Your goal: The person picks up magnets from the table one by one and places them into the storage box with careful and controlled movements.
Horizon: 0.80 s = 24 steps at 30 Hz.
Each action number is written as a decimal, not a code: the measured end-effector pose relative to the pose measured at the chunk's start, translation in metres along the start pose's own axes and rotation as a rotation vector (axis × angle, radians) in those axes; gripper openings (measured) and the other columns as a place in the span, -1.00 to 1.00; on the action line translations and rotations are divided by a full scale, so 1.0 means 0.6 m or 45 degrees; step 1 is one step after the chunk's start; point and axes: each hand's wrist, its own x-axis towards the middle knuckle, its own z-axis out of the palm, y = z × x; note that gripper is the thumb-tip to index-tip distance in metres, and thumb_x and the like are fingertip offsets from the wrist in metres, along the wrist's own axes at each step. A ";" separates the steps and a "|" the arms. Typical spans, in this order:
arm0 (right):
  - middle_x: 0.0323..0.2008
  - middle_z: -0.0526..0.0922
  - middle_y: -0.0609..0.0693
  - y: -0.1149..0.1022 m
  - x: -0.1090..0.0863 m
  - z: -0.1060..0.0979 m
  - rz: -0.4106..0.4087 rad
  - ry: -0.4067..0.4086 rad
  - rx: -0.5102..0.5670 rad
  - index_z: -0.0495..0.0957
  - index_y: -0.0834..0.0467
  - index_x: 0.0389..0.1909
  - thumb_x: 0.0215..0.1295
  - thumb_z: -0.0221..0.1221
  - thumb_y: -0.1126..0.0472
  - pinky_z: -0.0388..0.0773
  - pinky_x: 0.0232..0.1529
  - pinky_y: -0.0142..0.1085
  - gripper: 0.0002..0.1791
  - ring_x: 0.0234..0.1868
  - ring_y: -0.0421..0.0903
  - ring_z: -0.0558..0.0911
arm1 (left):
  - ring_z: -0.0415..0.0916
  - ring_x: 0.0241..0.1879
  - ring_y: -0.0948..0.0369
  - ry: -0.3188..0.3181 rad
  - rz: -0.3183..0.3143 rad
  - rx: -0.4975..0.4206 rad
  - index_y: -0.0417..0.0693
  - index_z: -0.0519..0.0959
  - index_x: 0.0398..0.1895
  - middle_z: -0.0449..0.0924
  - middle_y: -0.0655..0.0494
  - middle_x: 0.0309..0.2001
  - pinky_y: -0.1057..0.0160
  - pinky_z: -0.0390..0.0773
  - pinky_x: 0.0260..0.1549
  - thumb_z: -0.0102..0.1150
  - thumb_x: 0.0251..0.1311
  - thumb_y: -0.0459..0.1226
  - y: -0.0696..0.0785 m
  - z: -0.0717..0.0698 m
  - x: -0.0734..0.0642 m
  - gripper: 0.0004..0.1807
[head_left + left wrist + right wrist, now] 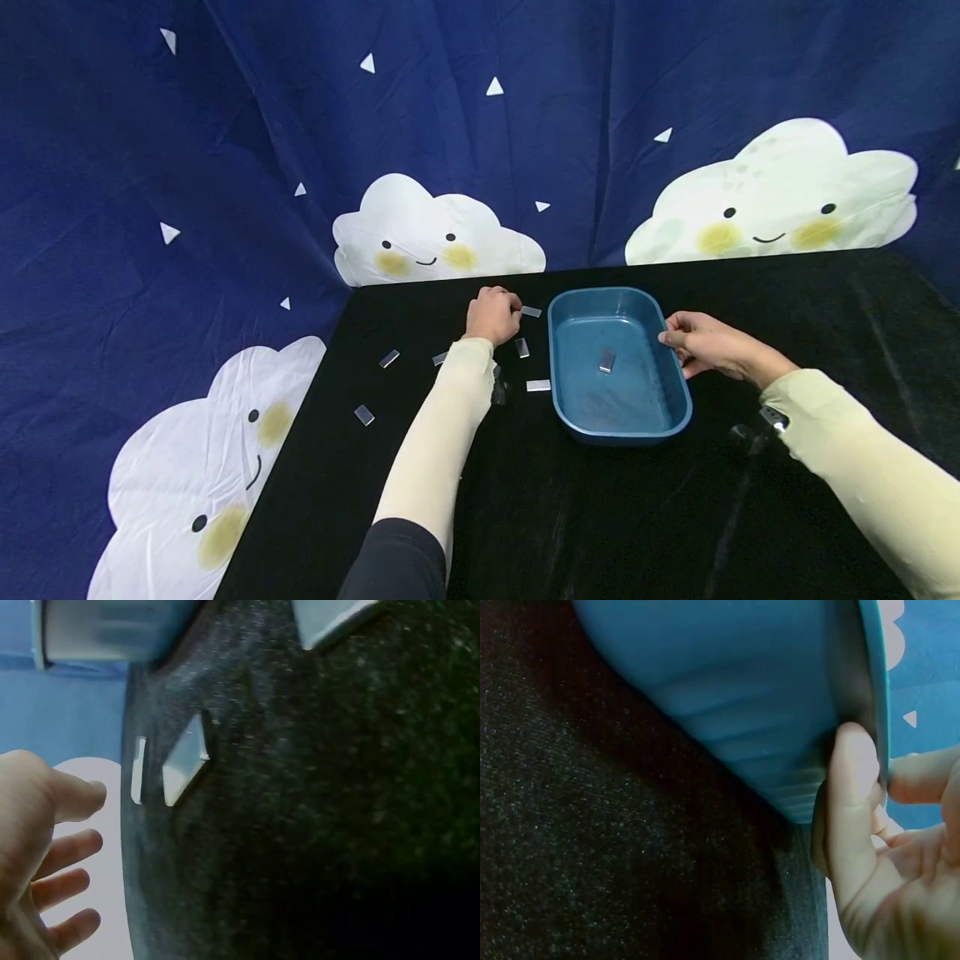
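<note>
A blue rectangular plastic tub (621,425) stands on the black-covered table. My right hand (708,343) pinches its right rim, thumb on one side and fingers on the other, as the right wrist view also shows. One small silvery rectangular piece (607,360) lies inside the tub. Left of the tub, my left hand (492,315) hovers close beside another such piece (531,312). In the left wrist view the fingers (67,851) are loosely bent and apart from the thumb, holding nothing. Two more pieces, a nearer one (522,347) and one by the tub's left wall (537,386), lie close by.
Further left on the black cloth (510,517) are more silvery pieces: one partly behind the left forearm (439,358), one beyond it (388,358) and one nearer the left edge (363,415). A dark blue curtain (450,108) with smiling white clouds hangs behind and to the left.
</note>
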 end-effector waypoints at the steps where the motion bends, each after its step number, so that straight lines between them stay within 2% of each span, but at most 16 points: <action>1: -0.34 0.44 -0.02 0.000 -0.001 0.000 -0.001 0.001 0.001 0.21 0.24 0.04 0.52 -0.14 0.16 0.66 -0.35 -0.31 -0.75 -0.39 -0.15 0.56 | 0.40 0.24 0.08 -0.001 -0.007 0.006 0.08 0.70 -0.02 0.58 0.09 0.18 0.02 0.46 0.19 0.13 0.34 -0.16 0.000 0.004 0.000 -0.75; 7: -0.36 0.44 -0.03 0.001 -0.005 -0.001 0.001 -0.001 0.004 0.20 0.24 0.05 0.51 -0.12 0.15 0.65 -0.36 -0.33 -0.74 -0.41 -0.16 0.55 | 0.37 0.27 0.07 -0.044 -0.065 -0.004 0.11 0.66 0.07 0.49 0.08 0.28 0.01 0.45 0.22 0.10 0.38 -0.16 0.005 0.018 0.002 -0.72; 18: -0.33 0.45 -0.01 0.002 0.001 0.004 -0.008 0.017 0.004 0.21 0.23 0.05 0.52 -0.10 0.14 0.66 -0.36 -0.32 -0.73 -0.39 -0.15 0.57 | 0.27 0.38 0.05 -0.119 -0.073 0.137 0.23 0.52 0.29 0.32 0.06 0.42 0.00 0.43 0.23 0.03 0.40 -0.17 0.004 0.030 0.013 -0.59; 24: -0.33 0.44 -0.01 0.001 -0.001 0.003 -0.005 0.025 0.003 0.20 0.24 0.06 0.51 -0.11 0.15 0.66 -0.36 -0.31 -0.72 -0.39 -0.15 0.57 | 0.24 0.42 0.03 -0.146 -0.073 0.119 0.27 0.44 0.36 0.25 0.05 0.48 -0.03 0.41 0.26 -0.02 0.44 -0.15 0.003 0.036 0.024 -0.55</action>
